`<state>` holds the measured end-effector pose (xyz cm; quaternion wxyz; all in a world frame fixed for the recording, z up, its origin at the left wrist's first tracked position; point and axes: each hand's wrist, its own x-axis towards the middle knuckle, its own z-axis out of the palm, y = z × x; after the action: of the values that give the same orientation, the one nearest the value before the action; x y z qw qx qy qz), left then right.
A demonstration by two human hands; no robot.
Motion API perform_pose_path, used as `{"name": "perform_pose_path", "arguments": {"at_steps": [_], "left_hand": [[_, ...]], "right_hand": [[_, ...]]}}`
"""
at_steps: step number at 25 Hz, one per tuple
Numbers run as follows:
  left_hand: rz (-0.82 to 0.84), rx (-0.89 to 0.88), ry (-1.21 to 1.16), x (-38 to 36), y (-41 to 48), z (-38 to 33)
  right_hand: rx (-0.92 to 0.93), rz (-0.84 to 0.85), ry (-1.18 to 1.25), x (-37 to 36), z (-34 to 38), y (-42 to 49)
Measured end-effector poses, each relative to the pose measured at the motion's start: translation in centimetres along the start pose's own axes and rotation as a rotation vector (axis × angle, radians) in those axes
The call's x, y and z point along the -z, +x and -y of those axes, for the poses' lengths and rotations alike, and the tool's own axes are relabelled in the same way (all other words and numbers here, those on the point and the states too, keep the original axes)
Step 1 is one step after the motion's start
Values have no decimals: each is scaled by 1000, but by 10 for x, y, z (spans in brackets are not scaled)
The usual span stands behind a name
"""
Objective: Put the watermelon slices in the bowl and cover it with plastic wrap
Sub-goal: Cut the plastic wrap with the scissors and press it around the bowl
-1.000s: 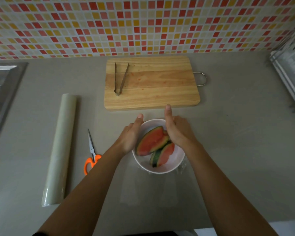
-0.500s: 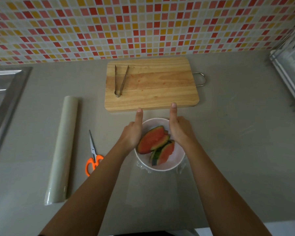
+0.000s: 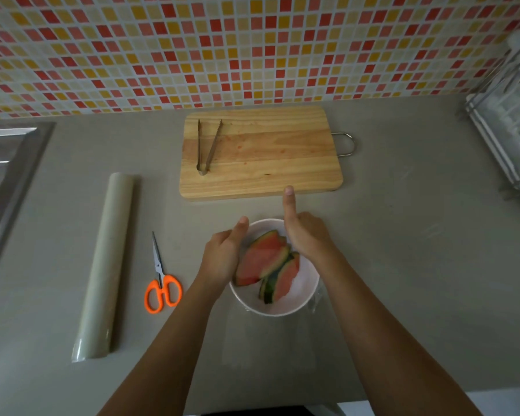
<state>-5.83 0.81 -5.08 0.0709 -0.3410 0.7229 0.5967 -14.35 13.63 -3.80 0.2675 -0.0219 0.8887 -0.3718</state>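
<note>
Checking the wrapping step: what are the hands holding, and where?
Cannot be told: left hand and right hand curl against the bowl; whether they grip it or the plastic wrap is unclear.

Left hand (image 3: 222, 261), right hand (image 3: 308, 241), thumbs extended

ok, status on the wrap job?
Left grip and right grip flank bowl, fingers curled, apparently pinching wrap. Slices in bowl; wrap trails toward camera. Scissors, roll lie off left, no obstruction.
</note>
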Motion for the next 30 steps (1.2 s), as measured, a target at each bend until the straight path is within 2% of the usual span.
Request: {"name": "perform_pose_path", "arguments": {"at_steps": [3,6,8,11,13,15,18,19,20,22,23,24,25,26,27,28,30], "left_hand": [[13,-71,-4,2,-5,6],[-45,-50,-71,4,-5,10],[-126,-2,-173,7,-4,10],[-335,84,-314,2,-7,8],[-481,133,-346,-9,-13,6],[-534,183,-326,-17,-18,6],[-504,190,-153,-22,-27,11],[-551,113,-126,-22,-29,13],[-487,69,-160,-20,-36,11],[-492,-89,112,-16,-45,31],[-553,-174,187,-12,-50,38],[-506,-194,192,-4,-49,42],[-396,-198,112,-4,-45,39],[-404,-193,26,-7,-44,34],[-484,-226,-63,1,-34,33],[-411,-256,-173,10,-22,32],[-168,-335,-270,20,-2,22]], "right_hand": [[-35,48,-65,2,5,-3],[-115,130,-48,15,10,-6],[-107,32,40,27,4,-7],[59,-254,269,23,-10,-20],[110,-245,317,10,-13,-29],[99,-128,286,1,-12,-28],[76,-29,271,1,-15,-17],[61,-12,297,0,-16,-13],[41,9,327,-3,-16,-11],[8,90,418,-9,-16,-6],[11,119,476,-11,-17,-5],[25,103,525,-12,-18,-4],[66,23,532,-11,-21,-4],[141,-99,512,-10,-24,-6],[243,-208,509,-9,-27,-9],[332,-239,535,-10,-29,-11],[384,-106,584,-18,-29,-15]]}}
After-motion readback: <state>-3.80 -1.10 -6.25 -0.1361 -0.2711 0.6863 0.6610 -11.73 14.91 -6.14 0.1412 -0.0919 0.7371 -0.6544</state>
